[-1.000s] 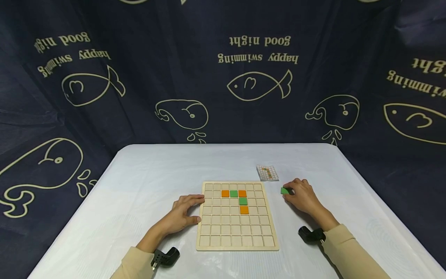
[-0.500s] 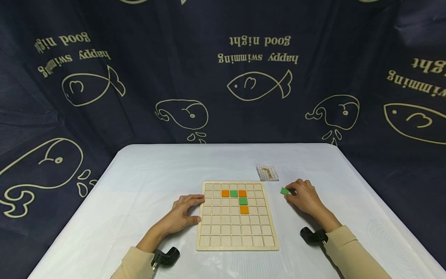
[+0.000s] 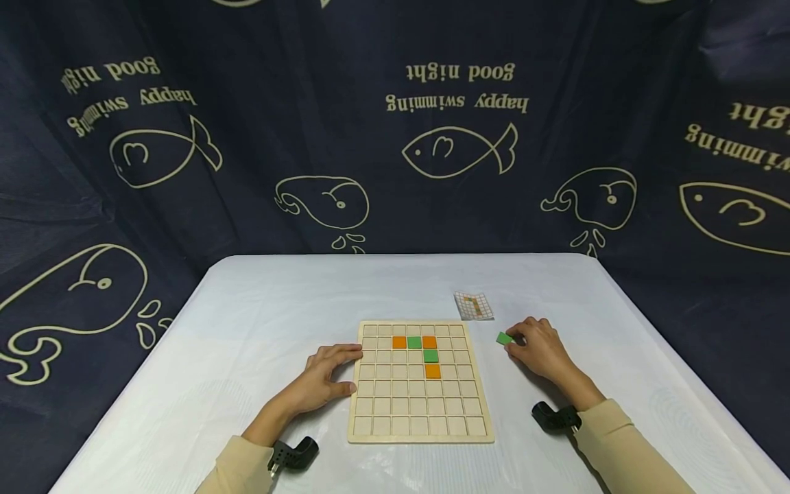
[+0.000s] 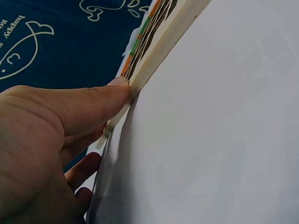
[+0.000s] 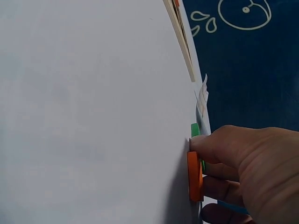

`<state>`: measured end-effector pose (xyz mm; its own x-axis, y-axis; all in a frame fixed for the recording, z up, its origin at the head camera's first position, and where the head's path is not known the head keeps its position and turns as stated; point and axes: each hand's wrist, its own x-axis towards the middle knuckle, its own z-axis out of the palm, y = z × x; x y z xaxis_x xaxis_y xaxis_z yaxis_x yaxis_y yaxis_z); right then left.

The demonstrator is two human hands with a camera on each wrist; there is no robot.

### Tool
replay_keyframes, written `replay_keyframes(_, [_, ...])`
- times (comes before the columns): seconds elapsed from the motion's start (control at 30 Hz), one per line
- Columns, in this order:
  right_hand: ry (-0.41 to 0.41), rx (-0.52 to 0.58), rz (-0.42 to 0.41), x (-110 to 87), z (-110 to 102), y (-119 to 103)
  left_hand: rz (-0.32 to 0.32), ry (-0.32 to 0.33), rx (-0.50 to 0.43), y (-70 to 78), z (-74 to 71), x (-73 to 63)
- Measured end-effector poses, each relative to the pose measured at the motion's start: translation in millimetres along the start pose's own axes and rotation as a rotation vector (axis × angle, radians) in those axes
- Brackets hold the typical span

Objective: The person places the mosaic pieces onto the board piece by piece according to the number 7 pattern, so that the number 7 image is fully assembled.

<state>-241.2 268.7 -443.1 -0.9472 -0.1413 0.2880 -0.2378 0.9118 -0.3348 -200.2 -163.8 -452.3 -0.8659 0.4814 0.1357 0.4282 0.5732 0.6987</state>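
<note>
My left hand (image 3: 322,377) rests at the left edge of a wooden grid board (image 3: 382,439), thumb and fingertips touching the rim with the fingers fairly straight. Orange tiles (image 3: 433,371) and green tiles (image 3: 414,342) sit in the board's upper squares in a bent line. Off to the board's right, my right hand (image 3: 535,346) pinches a green tile (image 3: 504,338) between thumb and fingers, low over the table. In the right wrist view, an orange tile (image 5: 194,176) shows just below the thumb, against the curled fingers, with a sliver of green behind it.
A small paper pattern card (image 3: 474,306) with a printed grid lies behind the board's upper right corner. The white-covered table (image 3: 278,288) ends at a dark curtain (image 3: 395,206) with fish drawings. Each wrist carries a black camera mount (image 3: 554,416).
The green tile at my right fingertips has turned to show more of its flat top face, and the right hand has shifted slightly right. The left hand and board stay in place.
</note>
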Motion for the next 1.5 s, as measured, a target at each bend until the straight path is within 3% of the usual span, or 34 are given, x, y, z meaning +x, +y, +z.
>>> replay_keyframes(0.47, [-0.010, 0.000, -0.017, -1.1, -4, -13, 0.003, 0.000, 0.005, 0.2, 0.2, 0.7])
replay_keyframes(1.5, [0.014, 0.042, -0.204, -22.1, -3, -68, 0.001, 0.005, -0.002, 0.1, -0.3, 0.0])
